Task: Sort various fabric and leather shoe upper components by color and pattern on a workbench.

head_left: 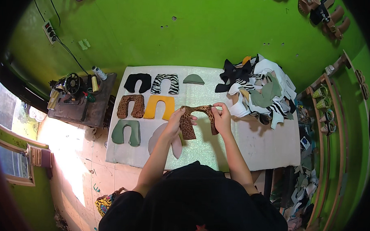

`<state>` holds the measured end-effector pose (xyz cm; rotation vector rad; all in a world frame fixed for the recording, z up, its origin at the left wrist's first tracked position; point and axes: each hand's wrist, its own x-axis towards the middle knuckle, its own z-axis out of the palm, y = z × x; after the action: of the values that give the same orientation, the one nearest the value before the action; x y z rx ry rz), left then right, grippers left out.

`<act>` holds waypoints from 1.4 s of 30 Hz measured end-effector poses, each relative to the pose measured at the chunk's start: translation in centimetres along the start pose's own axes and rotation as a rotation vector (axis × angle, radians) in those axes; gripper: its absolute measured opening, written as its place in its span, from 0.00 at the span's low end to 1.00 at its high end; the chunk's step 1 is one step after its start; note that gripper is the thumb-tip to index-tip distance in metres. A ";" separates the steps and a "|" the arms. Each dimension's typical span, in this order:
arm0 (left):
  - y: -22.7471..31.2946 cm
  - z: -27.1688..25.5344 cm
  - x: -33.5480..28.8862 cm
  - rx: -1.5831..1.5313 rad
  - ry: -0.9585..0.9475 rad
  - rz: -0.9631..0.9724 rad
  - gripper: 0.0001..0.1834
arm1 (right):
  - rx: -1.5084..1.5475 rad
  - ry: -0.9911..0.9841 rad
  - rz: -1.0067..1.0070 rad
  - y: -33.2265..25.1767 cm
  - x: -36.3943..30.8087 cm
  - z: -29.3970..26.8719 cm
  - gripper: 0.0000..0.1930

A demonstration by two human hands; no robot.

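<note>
Between my two hands, a leopard-print U-shaped cut piece (188,126) is stretched above the white table (249,150). The fingers of my left hand (176,120) pinch its left upper corner, and my right hand (222,119) grips its right one. Both legs of the piece hang toward me. Left of it lie U-shaped pieces in black (131,82), zebra print (156,85), leopard print (123,108), yellow (151,109) and green (118,133). Pale rounded pieces (155,139) rest partly hidden under my left forearm. A green half-round piece (194,79) sits farther back.
A heap of mixed cut scraps (271,92) covers the table's far right. To the left stands a sewing machine (73,85) with thread spools (99,74). Sandals hang on a wooden rack (322,140) at right. The green wall (204,38) rises behind the table.
</note>
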<state>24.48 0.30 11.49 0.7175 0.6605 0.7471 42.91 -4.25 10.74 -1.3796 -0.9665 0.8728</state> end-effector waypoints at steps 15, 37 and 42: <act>1.7 -8.9 -4.0 0.287 0.137 0.005 0.12 | 0.011 -0.248 0.360 2.9 -1.1 8.6 0.08; 11.4 -32.5 0.7 0.920 0.759 0.257 0.15 | -0.541 -0.157 0.023 9.0 8.3 33.2 0.10; 11.5 -31.9 2.0 1.102 0.823 0.327 0.17 | -0.575 -0.185 0.040 10.1 8.5 33.9 0.12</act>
<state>-2.24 18.56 1.26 1.5637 1.7997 0.9639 15.34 16.73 -0.40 -1.8265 -1.4096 0.7924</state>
